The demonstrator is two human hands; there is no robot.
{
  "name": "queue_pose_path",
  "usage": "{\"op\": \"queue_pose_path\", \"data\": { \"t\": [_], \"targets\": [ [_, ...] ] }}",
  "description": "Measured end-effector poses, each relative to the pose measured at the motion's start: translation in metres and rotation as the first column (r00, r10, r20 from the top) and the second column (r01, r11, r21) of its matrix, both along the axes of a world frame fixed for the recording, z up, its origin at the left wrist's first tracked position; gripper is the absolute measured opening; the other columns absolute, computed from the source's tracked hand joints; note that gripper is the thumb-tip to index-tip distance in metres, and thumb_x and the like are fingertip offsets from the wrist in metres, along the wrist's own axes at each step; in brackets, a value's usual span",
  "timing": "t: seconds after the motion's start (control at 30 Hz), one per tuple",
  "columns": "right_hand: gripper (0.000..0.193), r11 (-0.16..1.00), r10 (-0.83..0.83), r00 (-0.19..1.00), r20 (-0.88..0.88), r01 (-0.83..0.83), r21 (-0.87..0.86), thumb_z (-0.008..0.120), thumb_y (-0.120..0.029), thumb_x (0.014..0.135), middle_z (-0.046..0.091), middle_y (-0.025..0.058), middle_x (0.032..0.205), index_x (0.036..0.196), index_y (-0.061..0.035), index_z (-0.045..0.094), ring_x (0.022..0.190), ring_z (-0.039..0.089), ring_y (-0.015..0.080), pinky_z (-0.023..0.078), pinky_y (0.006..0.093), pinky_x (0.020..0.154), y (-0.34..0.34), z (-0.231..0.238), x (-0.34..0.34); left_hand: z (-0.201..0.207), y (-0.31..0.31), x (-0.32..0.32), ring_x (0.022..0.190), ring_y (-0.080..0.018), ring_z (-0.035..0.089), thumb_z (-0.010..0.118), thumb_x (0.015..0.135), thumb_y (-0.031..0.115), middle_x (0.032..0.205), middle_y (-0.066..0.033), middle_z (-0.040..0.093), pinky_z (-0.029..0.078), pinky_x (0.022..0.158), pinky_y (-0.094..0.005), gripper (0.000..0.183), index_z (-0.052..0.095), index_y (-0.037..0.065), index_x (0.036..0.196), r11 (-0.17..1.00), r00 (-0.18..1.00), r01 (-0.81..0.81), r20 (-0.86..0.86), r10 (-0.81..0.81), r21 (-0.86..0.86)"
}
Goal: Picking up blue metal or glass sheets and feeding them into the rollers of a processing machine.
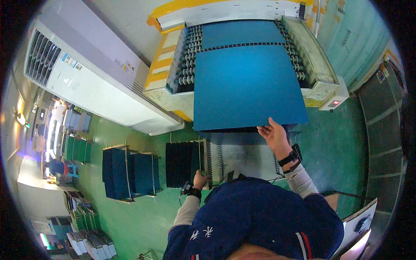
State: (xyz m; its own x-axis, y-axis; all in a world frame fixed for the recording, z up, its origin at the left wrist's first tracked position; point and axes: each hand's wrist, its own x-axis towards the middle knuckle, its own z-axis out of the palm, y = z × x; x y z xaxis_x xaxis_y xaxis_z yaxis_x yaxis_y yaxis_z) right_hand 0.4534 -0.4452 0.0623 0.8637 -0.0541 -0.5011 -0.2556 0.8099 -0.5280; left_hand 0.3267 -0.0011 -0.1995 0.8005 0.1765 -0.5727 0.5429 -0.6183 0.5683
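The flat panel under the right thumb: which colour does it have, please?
The flat panel is plain blue, seen best in the head view.

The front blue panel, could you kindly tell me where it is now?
In the head view, the front blue panel is at upper centre, partly over the rollers, its near edge in the right hand.

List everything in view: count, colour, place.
Panels: at least two, blue, on roller machine
Roller machine: one, pale, top centre
Air conditioner: one, white, upper left
Loaded racks: at least two, dark panels, left of centre
Floor: one, green, beneath
Distant stacks: several, mixed, far left
Distant worker: at least one, dark clothing, far left
Shirt: one, navy, bottom centre
Left hand: one, bare, at nearer rack
Right hand: one, bare, gripping nearer panel
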Motion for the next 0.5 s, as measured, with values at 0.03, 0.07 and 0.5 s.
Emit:
{"op": "queue_pose_path", "data": {
  "t": [0.03,0.07,0.5],
  "targets": [
    [0.026,1.000,0.004,1.000,0.000,-0.004,0.001,0.063,-0.026,0.097,0.067,0.0174,0.098,0.103,-0.0012,0.059,0.088,0.068,0.0310,0.057,0.0438,0.081,-0.001,-0.002,0.001,0.002,0.000,0.001,0.102,-0.0368,0.067,0.082,0.071,0.037,0.107,-0.0233,0.069,0.053,0.088,-0.0432,0.079,0.049,-0.005,0.129,1.000,1.000,0.003,0.000,-0.003,0.001],
    [0.026,1.000,0.012,1.000,0.001,-0.012,0.002,0.063,-0.026,0.096,0.067,0.0174,0.098,0.103,-0.0013,0.058,0.089,0.068,0.0312,0.057,0.0438,0.081,-0.001,-0.002,0.003,0.002,0.001,0.001,0.101,-0.0363,0.067,0.083,0.071,0.036,0.106,-0.0229,0.069,0.053,0.087,-0.0429,0.079,0.049,-0.005,0.129,1.000,1.000,0.005,-0.001,-0.005,-0.010],
    [0.031,1.000,-0.013,0.999,-0.047,0.013,-0.003,0.065,-0.025,0.095,0.063,0.0226,0.102,0.109,-0.0001,0.052,0.090,0.067,0.0369,0.057,0.0461,0.083,-0.005,-0.011,0.019,0.045,-0.015,-0.002,0.095,-0.0337,0.069,0.082,0.071,0.035,0.102,-0.0205,0.070,0.054,0.083,-0.0421,0.080,0.049,-0.004,0.133,0.996,0.996,0.034,0.080,-0.040,0.081]
  ]
}}
